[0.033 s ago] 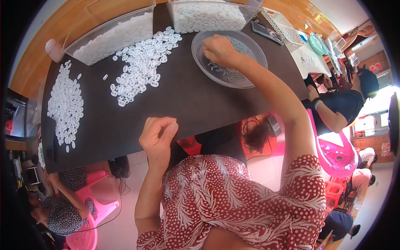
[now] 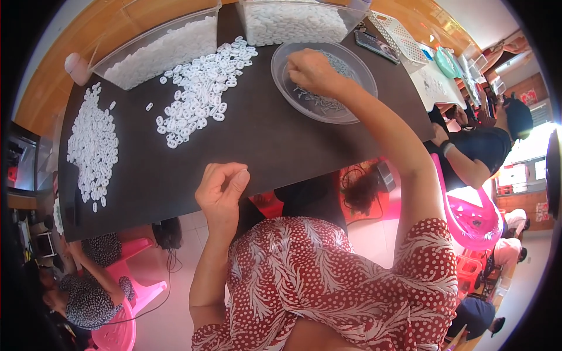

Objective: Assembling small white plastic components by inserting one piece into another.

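My right hand (image 2: pixel 314 71) is over the left part of a round clear plastic bowl (image 2: pixel 366 106), its fingers curled down and closed. Small grey metal pieces, thin like screws or pins, (image 2: pixel 328 105) lie scattered in that bowl. Whether the fingertips grip one is hidden. Just over the table's near edge, my left hand (image 2: pixel 222 188) is raised with thumb and forefinger pinched together. Anything in that pinch is too small to make out. Left of the bowl spreads a heap of white oval plastic pieces with two holes (image 2: pixel 198 96).
Another pile of white pieces (image 2: pixel 92 149) lies at the table's left. Two clear bins (image 2: pixel 170 51) (image 2: pixel 293 26) full of white parts stand along the back. A phone (image 2: pixel 376 45) and a white perforated basket (image 2: pixel 401 41) are at the back right. People sit on both sides.
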The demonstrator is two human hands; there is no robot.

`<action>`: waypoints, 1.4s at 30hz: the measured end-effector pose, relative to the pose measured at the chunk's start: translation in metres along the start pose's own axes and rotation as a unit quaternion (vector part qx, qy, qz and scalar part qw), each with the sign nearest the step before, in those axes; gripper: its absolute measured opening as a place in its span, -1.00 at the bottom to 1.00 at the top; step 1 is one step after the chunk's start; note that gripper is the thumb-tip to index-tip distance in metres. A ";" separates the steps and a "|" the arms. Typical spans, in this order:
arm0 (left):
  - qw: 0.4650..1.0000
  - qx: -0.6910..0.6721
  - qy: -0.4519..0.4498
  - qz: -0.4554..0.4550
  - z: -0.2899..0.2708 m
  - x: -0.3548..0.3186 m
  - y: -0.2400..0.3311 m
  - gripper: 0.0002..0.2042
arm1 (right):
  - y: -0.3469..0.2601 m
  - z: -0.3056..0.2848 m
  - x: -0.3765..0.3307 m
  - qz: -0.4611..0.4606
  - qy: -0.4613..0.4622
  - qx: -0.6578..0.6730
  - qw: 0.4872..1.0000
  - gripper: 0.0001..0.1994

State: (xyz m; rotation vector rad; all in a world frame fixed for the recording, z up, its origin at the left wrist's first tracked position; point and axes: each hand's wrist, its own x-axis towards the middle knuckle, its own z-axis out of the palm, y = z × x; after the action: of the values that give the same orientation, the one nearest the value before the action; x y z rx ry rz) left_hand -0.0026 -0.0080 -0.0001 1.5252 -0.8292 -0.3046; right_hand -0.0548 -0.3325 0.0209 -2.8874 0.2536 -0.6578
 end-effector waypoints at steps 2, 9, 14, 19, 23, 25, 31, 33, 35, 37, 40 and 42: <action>0.997 -0.050 0.014 -0.056 -0.002 0.001 -0.002 -0.90 | -0.024 -0.017 -0.004 0.042 -0.009 0.071 0.997 -0.92; 0.944 -0.291 0.038 -0.153 0.000 0.011 0.011 -0.90 | -0.128 -0.051 -0.036 0.080 -0.036 0.323 0.942 -0.91; 0.940 -0.306 0.040 -0.149 0.001 0.008 0.020 -0.90 | -0.158 -0.035 -0.048 0.080 -0.069 0.409 0.906 -0.91; 0.946 -0.292 0.045 -0.135 -0.003 0.002 0.020 -0.90 | -0.167 -0.028 -0.052 0.079 -0.100 0.445 0.886 -0.90; 0.948 -0.285 0.046 -0.138 -0.002 -0.001 0.023 -0.89 | -0.170 -0.025 -0.055 0.101 -0.094 0.483 0.865 -0.91; 0.946 -0.288 0.048 -0.143 -0.002 -0.002 0.023 -0.89 | -0.172 -0.025 -0.055 0.122 -0.103 0.497 0.853 -0.92; 0.948 -0.278 0.053 -0.146 -0.003 -0.006 0.022 -0.90 | -0.177 -0.021 -0.054 0.151 -0.131 0.514 0.834 -0.91; 0.950 -0.270 0.052 -0.148 -0.003 -0.007 0.022 -0.89 | -0.179 -0.019 -0.055 0.140 -0.111 0.500 0.847 -0.91; 0.951 -0.266 0.050 -0.150 -0.003 -0.008 0.022 -0.89 | -0.179 -0.017 -0.056 0.144 -0.110 0.502 0.846 -0.90; 0.952 -0.261 0.050 -0.152 -0.004 -0.009 0.023 -0.88 | -0.180 -0.017 -0.056 0.145 -0.111 0.506 0.843 -0.90; 0.956 -0.248 0.051 -0.145 -0.004 -0.011 0.022 -0.88 | -0.180 -0.021 -0.055 0.164 -0.141 0.508 0.834 -0.90; 0.959 -0.237 0.049 -0.146 -0.005 -0.012 0.021 -0.88 | -0.180 -0.019 -0.055 0.153 -0.142 0.498 0.842 -0.90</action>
State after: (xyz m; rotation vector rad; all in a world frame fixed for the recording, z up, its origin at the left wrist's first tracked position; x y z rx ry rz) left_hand -0.0146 0.0050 0.0169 1.1914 -0.4084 -0.5948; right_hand -0.0894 -0.1489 0.0512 -1.8337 0.2264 -0.1803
